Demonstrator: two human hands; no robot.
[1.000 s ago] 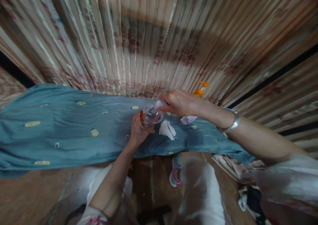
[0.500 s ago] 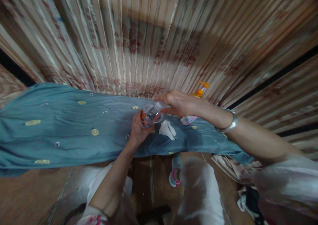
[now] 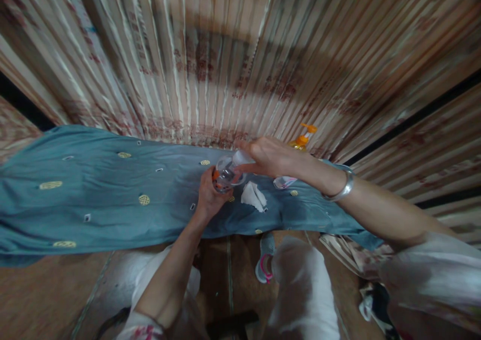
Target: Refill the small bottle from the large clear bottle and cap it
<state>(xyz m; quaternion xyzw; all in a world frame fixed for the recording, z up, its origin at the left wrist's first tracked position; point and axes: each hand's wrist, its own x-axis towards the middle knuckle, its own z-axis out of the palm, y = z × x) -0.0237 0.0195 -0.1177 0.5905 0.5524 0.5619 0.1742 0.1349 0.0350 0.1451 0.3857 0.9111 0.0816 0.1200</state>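
Over the cloth-covered bench, my left hand is wrapped around the side of a clear round container, its open mouth turned up towards me. Some orange shows at the container's left side, by my fingers. My right hand reaches across from the right and pinches a small white piece that looks like tissue at the container's rim. The right fingertips are partly blurred. A crumpled white tissue lies on the cloth just below and right of the container.
A blue-green cloth covers the long bench. Behind my right hand stands a pump bottle with an orange top, near a white and pink packet. A pleated curtain hangs at the back; dark bars run along both sides.
My right hand has shifted slightly at the container's rim, and more of the white piece shows. My left hand and the container stay nearly where they were.
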